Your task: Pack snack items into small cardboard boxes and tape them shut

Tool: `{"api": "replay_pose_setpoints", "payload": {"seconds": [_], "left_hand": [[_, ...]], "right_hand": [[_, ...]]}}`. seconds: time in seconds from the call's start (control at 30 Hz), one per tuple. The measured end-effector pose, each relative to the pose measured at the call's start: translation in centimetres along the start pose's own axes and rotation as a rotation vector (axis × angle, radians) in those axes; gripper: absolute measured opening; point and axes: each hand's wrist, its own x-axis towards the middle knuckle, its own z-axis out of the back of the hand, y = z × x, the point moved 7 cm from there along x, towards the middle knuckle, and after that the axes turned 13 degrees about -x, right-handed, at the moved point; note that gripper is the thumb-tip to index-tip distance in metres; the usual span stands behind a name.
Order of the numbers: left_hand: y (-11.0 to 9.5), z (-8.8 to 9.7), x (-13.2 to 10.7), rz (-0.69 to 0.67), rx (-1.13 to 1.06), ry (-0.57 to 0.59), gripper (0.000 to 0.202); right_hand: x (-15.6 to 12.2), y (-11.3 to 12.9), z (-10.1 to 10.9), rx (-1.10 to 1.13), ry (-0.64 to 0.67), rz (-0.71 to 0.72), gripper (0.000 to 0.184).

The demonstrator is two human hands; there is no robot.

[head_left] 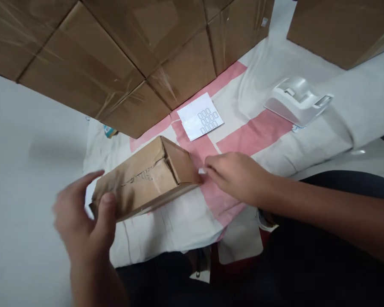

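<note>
A small brown cardboard box [147, 179] lies on the cloth, its taped top creased and a flap edge lifted at the right end. Around its left end my left hand [86, 213] is spread, thumb over the near side and index finger at the far corner; whether it presses on the box I cannot tell. By the box's right end, my right hand [233, 175] is closed in a pinch on a small white piece [202, 171], perhaps a sticker. Beyond it lies a white sheet [192, 113] printed with several rounded rectangles.
Large taped cardboard boxes [115, 64] are stacked along the back. A white tape dispenser [297, 100] sits at the right on the pink and white cloth [256, 132]. Another brown box [342, 30] is at the upper right. A pale wall [28, 183] borders the left.
</note>
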Motion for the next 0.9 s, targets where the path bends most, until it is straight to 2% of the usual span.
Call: {"api": "replay_pose_setpoints", "payload": {"seconds": [0.07, 0.13, 0.27, 0.4, 0.5, 0.6, 0.73, 0.83, 0.9], "left_hand": [[0.4, -1.7, 1.3, 0.071, -0.038, 0.077, 0.051], [0.3, -3.4, 1.5, 0.08, -0.082, 0.143, 0.053], [0.1, -3.9, 1.2, 0.062, -0.094, 0.108, 0.057], [0.3, -3.6, 1.1, 0.112, -0.092, 0.105, 0.057], [0.1, -3.6, 1.3, 0.143, -0.063, 0.097, 0.056], [0.2, -3.8, 1.4, 0.177, -0.032, 0.1, 0.055], [0.2, -3.9, 1.4, 0.186, -0.021, 0.093, 0.054], [0.1, -3.8, 1.4, 0.154, -0.024, 0.096, 0.057], [0.5, -3.9, 1.6, 0.124, -0.012, 0.127, 0.062]], "right_hand": [[1.2, -0.6, 0.1, -0.029, -0.128, -0.016, 0.028], [2.1, -0.7, 0.0, -0.023, -0.239, 0.001, 0.025], [3.6, -0.2, -0.1, -0.002, -0.414, 0.1, 0.018], [5.2, 0.6, -0.4, 0.097, -0.441, 0.224, 0.017], [5.4, 1.4, -0.5, 0.205, -0.426, 0.276, 0.02], [4.0, 2.1, -0.8, 0.311, -0.362, 0.202, 0.02], [-0.7, 3.0, -2.0, 0.601, -0.256, 0.076, 0.025], [-4.0, 2.5, -3.8, 0.752, -0.195, -0.018, 0.032], [-4.7, 1.7, -4.5, 0.752, -0.19, -0.045, 0.036]]}}
